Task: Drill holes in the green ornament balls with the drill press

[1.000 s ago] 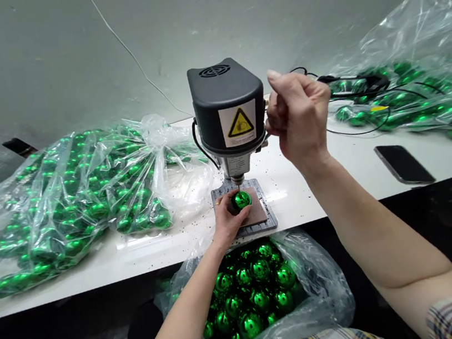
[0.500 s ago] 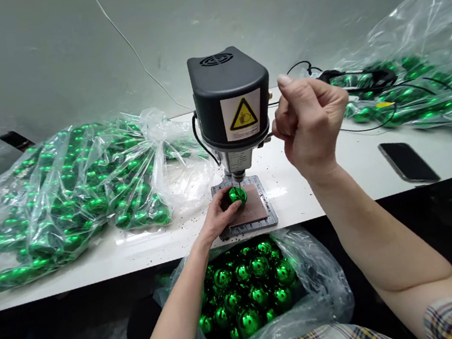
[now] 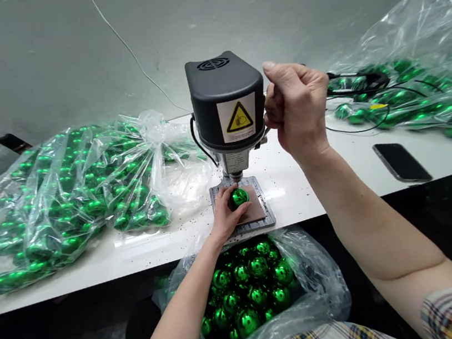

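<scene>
Head view: compared with half a second ago, the left hand [image 3: 225, 217] and the green ball [image 3: 240, 196] sit slightly farther right over the base of the drill press [image 3: 227, 102], and the right hand [image 3: 299, 106] is higher beside its housing. The left grasps the ball beneath the bit [image 3: 237, 185]; the right is clenched on the side handle [image 3: 267, 130]. The drill press stands on a speckled white table [image 3: 293, 199] against a grey wall [image 3: 46, 60], with a bag of green balls [image 3: 53, 199] to its left, a phone [image 3: 402, 162] and another bag [image 3: 431, 107] to its right, and an open bag [image 3: 324, 285] below its front. The right-hand bag is cut off, the fist hides most of the handle, and whether bit meets ball is too small to tell.
</scene>
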The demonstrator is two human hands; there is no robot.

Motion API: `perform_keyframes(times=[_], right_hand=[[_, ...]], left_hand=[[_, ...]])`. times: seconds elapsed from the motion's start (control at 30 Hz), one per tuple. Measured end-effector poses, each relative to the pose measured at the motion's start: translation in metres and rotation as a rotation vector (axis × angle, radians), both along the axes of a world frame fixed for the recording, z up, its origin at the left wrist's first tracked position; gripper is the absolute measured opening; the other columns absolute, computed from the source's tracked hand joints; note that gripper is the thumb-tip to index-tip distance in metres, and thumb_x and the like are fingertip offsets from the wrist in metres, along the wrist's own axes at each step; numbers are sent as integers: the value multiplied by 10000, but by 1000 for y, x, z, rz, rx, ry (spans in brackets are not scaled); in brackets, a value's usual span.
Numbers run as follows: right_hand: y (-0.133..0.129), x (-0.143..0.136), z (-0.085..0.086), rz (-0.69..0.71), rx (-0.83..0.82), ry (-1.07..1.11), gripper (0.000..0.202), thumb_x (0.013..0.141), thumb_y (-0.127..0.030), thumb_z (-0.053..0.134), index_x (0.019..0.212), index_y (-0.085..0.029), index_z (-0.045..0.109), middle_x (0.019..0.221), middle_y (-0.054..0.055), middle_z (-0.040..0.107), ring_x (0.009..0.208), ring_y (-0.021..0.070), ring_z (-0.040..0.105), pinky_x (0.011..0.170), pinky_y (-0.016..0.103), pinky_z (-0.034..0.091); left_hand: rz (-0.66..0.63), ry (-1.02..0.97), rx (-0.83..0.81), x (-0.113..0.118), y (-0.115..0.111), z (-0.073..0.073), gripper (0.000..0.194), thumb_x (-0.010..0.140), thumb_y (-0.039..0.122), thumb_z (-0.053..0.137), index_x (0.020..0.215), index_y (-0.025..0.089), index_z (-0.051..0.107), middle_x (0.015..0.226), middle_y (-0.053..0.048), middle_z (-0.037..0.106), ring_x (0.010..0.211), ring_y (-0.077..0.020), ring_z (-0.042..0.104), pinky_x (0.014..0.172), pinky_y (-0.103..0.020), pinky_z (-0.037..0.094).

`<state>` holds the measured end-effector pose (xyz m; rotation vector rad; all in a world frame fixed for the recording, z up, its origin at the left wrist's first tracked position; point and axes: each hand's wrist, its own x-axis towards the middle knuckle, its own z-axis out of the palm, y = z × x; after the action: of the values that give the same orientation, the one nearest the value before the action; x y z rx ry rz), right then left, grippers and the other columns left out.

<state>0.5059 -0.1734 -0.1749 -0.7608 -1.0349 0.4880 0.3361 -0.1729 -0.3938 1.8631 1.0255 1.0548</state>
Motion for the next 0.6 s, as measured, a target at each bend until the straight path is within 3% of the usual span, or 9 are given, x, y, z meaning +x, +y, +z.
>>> perform_keyframes(times=[0.1, 0.17, 0.27, 0.47, 0.6], right_hand=[[-1, 0, -1, 0, 1, 0, 573, 836, -540, 682, 505, -220, 341, 435, -59, 313, 349, 41, 260, 332, 247, 156], [-2, 0, -2, -9, 8, -12, 576, 838, -548, 675, 508, -221, 334, 437, -59, 311, 350, 43, 268, 334, 245, 167], [-3, 1, -5, -33, 19, -20, 564, 845, -528, 672, 513, -221, 335, 438, -58, 320, 354, 50, 279, 343, 246, 189], [-9, 0, -15, -29, 129, -3, 481, 859, -320, 666, 477, -222, 389, 415, -56, 342, 345, 66, 268, 344, 292, 190], [-22, -4, -31, -78, 208, -31, 499, 874, -296, 635, 457, -219, 371, 411, -55, 326, 344, 73, 269, 361, 300, 195]], left_hand=[[29, -87, -112, 3, -2, -6, 603, 758, 354, 816, 1285, 219, 555, 1189, -98, 613, 1116, -265, 601, 1003, -447, 488], [43, -143, -160, 3, -3, -8, 575, 733, 349, 832, 1205, 193, 543, 1130, -93, 640, 1059, -248, 625, 954, -417, 512], [26, -166, -175, 2, -4, -7, 502, 719, 340, 840, 1095, 183, 546, 1063, -84, 665, 1015, -236, 644, 923, -396, 525], [-9, -185, -189, 0, -3, -9, 499, 732, 336, 831, 1113, 186, 546, 1091, -96, 673, 1035, -245, 654, 939, -412, 533], [-28, -185, -199, -2, -3, -12, 505, 750, 353, 821, 1140, 192, 543, 1109, -93, 671, 1047, -245, 655, 943, -411, 538]])
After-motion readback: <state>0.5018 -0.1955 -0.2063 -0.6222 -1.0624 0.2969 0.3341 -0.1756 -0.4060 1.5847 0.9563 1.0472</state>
